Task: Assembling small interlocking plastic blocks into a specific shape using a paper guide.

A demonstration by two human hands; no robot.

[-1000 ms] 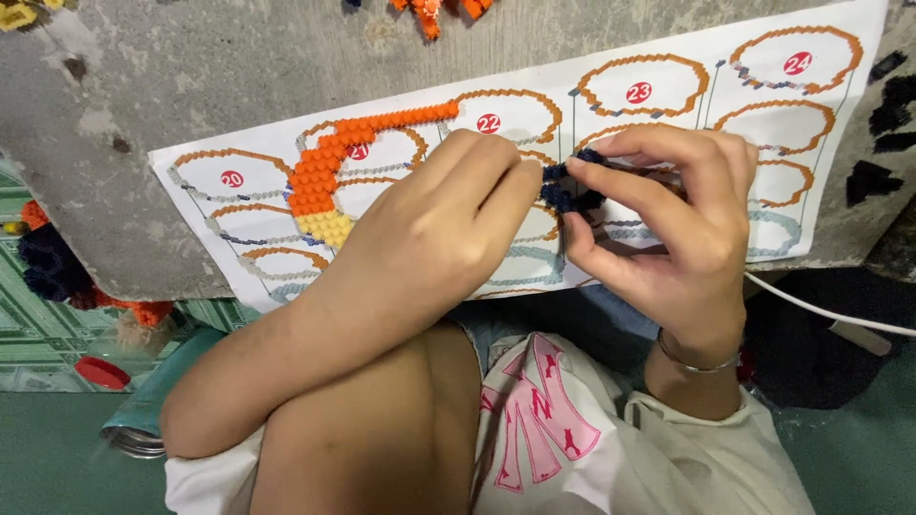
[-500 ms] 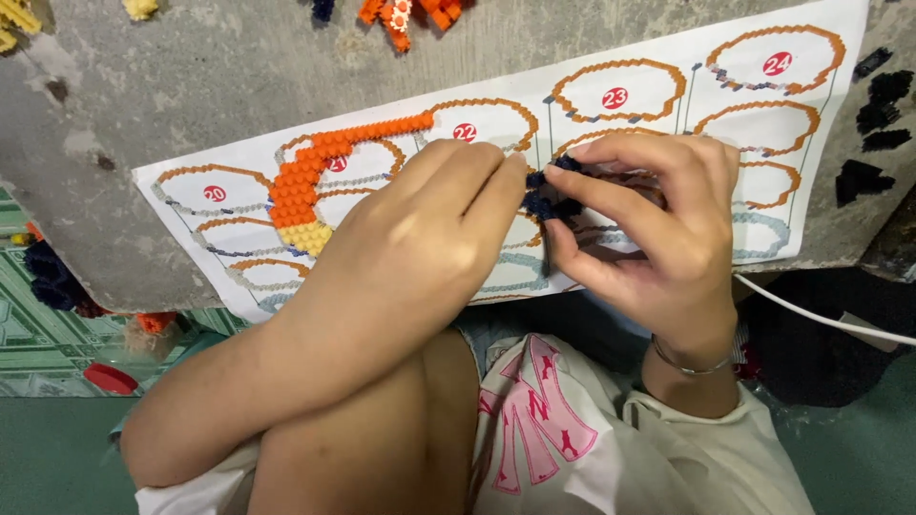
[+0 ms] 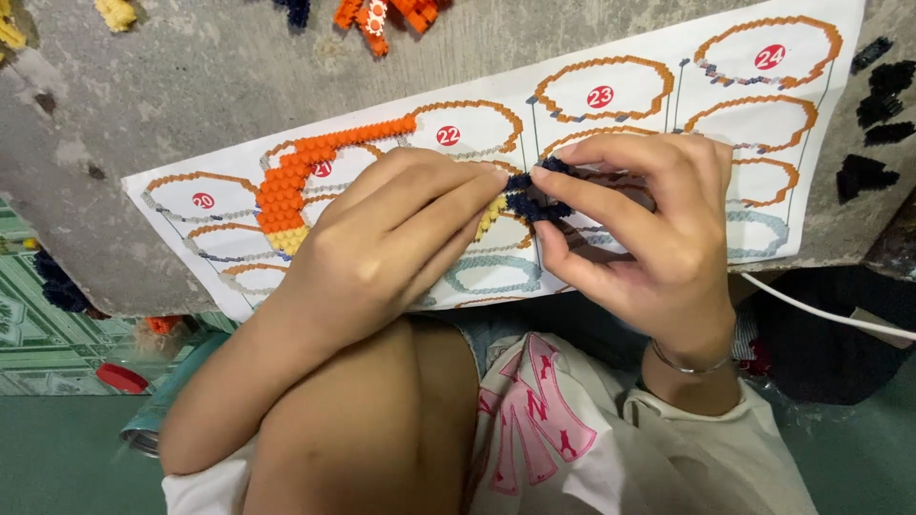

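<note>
Over printed instruction sheet (image 3: 668, 57), on grey concrete slab (image 3: 191, 76), both hands are meeting at centre. Left hand (image 3: 382, 248) is pinching one side of small dark blue brick cluster (image 3: 534, 195), fingers pressed together. Right hand (image 3: 658, 238) is pinching other side, thumb and forefinger closing on it. Step seems to be pressing small bricks together. Next move is likely calling for firm, aligned squeeze. Orange brick arc (image 3: 296, 181) is lying on sheet, left of hands. Loose black bricks (image 3: 878, 105) are lying at right edge.
</note>
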